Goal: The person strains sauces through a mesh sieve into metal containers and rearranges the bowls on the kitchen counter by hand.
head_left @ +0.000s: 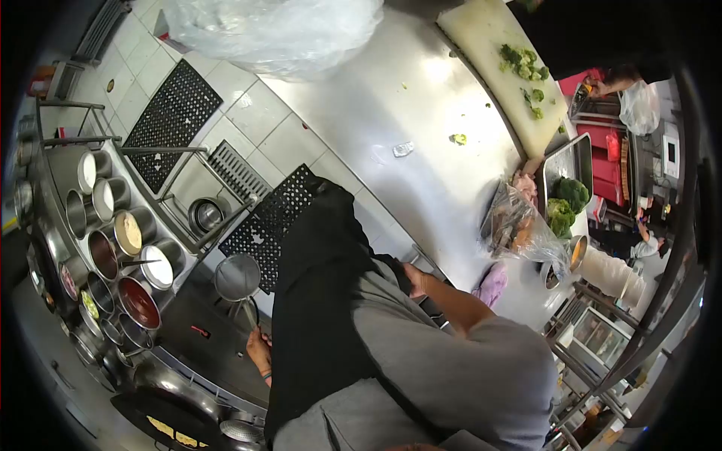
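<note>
My left hand (259, 352) is closed around the handle of a round mesh strainer (238, 278), beside my black apron (316, 301). The strainer's bowl is over the edge of the dark cooktop (214, 323) and the floor mat. On the other side of my body, my right hand (414, 280) is curled against the apron's black cloth, near the steel table's edge. Its fingertips are partly hidden, so what it grips, if anything, does not show.
Sauce pots (138, 302) and tubs crowd the left counter; a black pan (169, 417) holds yellow food. The steel table (391, 98) bears a cutting board (481, 45) with broccoli (524, 62) and bagged food (519, 225). A co-worker's hand (602, 86) is at upper right.
</note>
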